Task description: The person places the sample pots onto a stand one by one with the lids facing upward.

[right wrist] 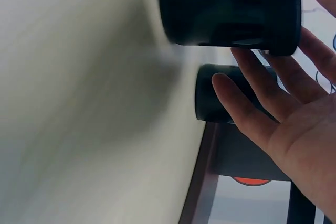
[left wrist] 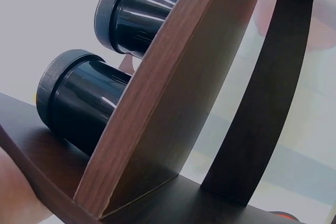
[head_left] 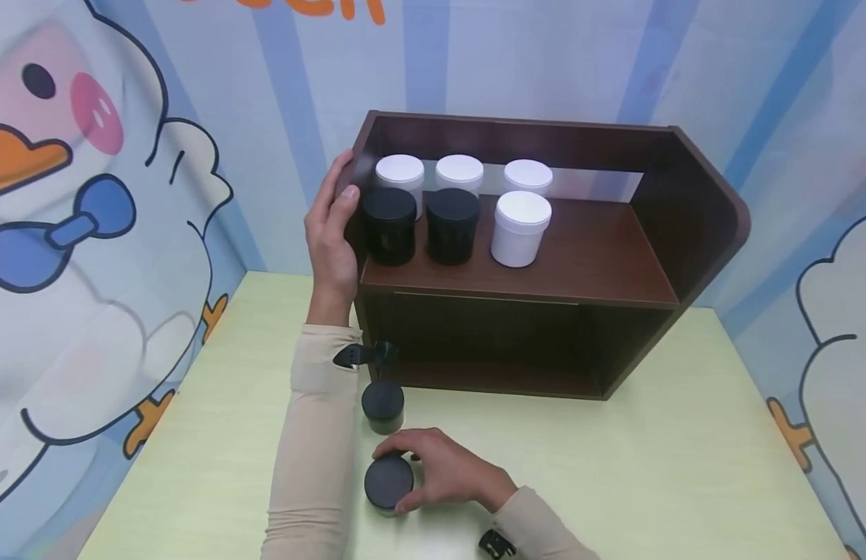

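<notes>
My left hand (head_left: 333, 249) grips the left side panel of a dark brown two-level shelf (head_left: 517, 295), its thumb near the panel's front edge. My right hand (head_left: 452, 470) holds a black lidded jar (head_left: 389, 482) between thumb and fingers, low over the pale table; whether the jar touches the table I cannot tell. In the right wrist view, that jar (right wrist: 231, 9) stands out large beside the fingers (right wrist: 252, 108). Just beyond it, another black jar (head_left: 383, 406) stands on the table before the shelf.
Two black jars (head_left: 452, 225) and a white jar (head_left: 521, 229) form the front row on the upper level. Behind them stand three white jars (head_left: 400, 173). The lower compartment (head_left: 485, 338) is dark inside. Printed cloth (head_left: 545, 62) walls in the table (head_left: 685, 467).
</notes>
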The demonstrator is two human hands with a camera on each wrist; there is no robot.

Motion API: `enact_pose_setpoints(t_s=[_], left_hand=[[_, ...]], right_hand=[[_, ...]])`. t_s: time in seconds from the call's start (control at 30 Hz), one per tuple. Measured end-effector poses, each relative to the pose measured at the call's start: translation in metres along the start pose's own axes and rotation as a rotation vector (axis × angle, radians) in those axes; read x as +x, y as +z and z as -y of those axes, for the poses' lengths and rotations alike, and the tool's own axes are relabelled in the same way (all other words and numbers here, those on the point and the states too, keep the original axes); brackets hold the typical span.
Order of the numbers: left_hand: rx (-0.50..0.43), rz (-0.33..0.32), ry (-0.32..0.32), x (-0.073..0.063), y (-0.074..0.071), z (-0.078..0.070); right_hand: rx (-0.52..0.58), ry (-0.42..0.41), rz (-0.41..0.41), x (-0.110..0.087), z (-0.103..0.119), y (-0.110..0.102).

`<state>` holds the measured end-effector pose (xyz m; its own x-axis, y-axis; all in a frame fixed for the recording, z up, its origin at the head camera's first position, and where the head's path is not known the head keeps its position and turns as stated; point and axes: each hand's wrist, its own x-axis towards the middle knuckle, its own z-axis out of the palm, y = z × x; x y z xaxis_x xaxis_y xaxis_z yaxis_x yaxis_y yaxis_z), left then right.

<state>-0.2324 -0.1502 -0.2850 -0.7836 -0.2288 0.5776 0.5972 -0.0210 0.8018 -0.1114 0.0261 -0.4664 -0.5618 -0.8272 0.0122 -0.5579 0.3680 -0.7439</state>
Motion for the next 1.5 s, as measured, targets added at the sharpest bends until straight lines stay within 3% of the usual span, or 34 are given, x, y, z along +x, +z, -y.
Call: enact_pose_setpoints(t_s=[0.53, 0.9, 1.2, 1.5], left_hand=[[0.006, -0.006, -0.004, 0.000, 0.000, -0.002], [0.001, -0.003, -0.005, -0.001, 0.001, -0.002], [-0.022, 0.009, 0.006, 0.000, 0.001, 0.000], [-0.012, 0.000, -0.004, 0.000, 0.000, 0.000]], right_hand=[[0.039, 0.003, -0.024, 0.001, -0.014, 0.021], [0.024, 0.005, -0.030, 0.001, -0.013, 0.021], [0.039, 0.035, -0.039, -0.004, -0.003, 0.005], [0.077, 0.042, -0.085, -0.017, 0.007, -0.024]])
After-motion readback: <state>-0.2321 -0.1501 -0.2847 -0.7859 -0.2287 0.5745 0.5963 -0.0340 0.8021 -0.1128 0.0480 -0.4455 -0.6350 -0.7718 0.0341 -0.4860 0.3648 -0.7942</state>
